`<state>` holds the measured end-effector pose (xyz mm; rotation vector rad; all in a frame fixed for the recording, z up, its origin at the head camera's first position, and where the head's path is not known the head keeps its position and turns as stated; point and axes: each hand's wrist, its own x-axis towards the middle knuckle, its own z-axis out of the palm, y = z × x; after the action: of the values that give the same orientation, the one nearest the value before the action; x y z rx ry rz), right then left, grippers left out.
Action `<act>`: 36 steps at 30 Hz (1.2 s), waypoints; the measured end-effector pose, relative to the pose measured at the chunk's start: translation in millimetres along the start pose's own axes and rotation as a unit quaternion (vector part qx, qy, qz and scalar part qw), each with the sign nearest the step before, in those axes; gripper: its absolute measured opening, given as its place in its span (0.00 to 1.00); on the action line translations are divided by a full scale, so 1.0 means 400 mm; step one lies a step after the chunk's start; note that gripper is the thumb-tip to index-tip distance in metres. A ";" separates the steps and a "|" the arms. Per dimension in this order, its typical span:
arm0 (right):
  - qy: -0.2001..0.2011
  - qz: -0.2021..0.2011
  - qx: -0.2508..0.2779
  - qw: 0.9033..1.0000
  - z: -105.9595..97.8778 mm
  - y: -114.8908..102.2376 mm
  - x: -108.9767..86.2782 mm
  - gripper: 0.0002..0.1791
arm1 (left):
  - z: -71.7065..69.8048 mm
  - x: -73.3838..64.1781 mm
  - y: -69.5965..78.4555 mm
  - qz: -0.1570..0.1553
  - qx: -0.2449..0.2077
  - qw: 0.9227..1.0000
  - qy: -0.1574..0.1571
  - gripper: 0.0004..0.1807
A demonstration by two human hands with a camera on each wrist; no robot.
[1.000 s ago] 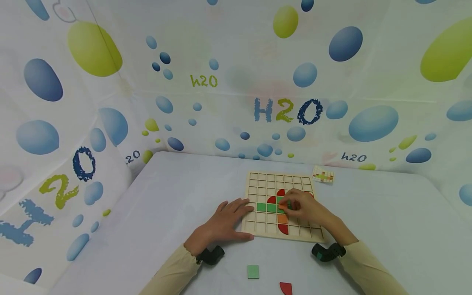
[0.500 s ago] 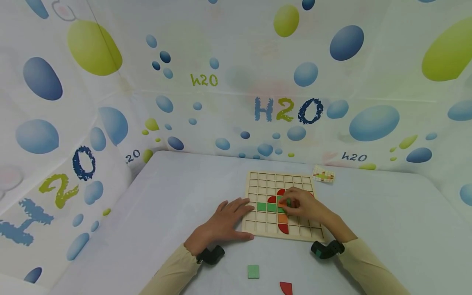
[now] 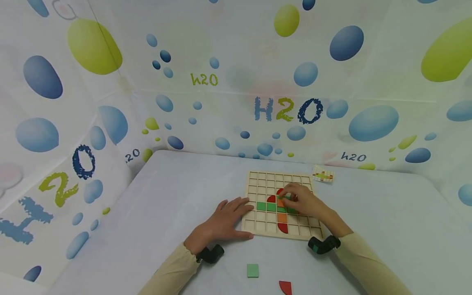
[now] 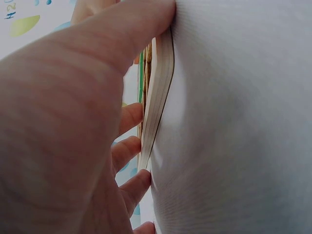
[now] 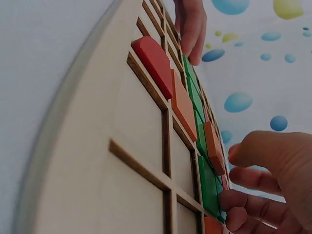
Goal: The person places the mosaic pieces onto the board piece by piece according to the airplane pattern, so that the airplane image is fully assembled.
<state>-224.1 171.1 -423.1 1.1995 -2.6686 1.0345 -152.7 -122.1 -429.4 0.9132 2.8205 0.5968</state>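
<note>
A wooden grid board [image 3: 263, 229] lies on the white tabletop, with green, orange and red flat pieces in its cells. My left hand [image 3: 225, 221] rests at the board's left edge, fingers spread, the thumb by the near corner. Over the middle of the board is my right hand [image 3: 302, 200], its fingers bent. In the right wrist view an orange square tile [image 5: 213, 146] sits proud among the green tiles [image 5: 208, 183]. The right thumb [image 5: 253, 148] is just off this orange tile; lower fingertips reach the green tiles. The right hand hides several cells.
A loose green square [image 3: 253, 270] and a red quarter-round piece [image 3: 285, 287] lie on the tabletop near me. Beyond the board's far right corner is a small pattern card [image 3: 323, 176]. A dotted cloth [image 3: 236, 98] hangs behind.
My right hand, which pinched the orange tile, has shifted slightly up and away from it; more of the tile now shows. The left hand has not moved.
</note>
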 end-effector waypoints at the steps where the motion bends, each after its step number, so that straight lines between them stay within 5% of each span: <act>1: 0.001 0.004 0.000 1.000 -0.001 0.001 0.003 0.06 | 0.000 0.000 0.000 0.000 -0.001 1.000 0.000 0.42; 17: -0.020 0.071 -0.015 0.997 -0.011 0.021 0.039 0.11 | -0.002 0.000 -0.004 0.000 -0.002 1.000 0.001 0.42; 36: -0.038 0.101 -0.003 0.994 -0.019 0.026 0.046 0.10 | 0.003 0.000 -0.006 0.002 -0.002 1.000 0.002 0.41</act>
<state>-245.7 168.5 -417.4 1.0044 -2.8978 1.0237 -153.8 -123.4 -431.5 0.9190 2.8200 0.6047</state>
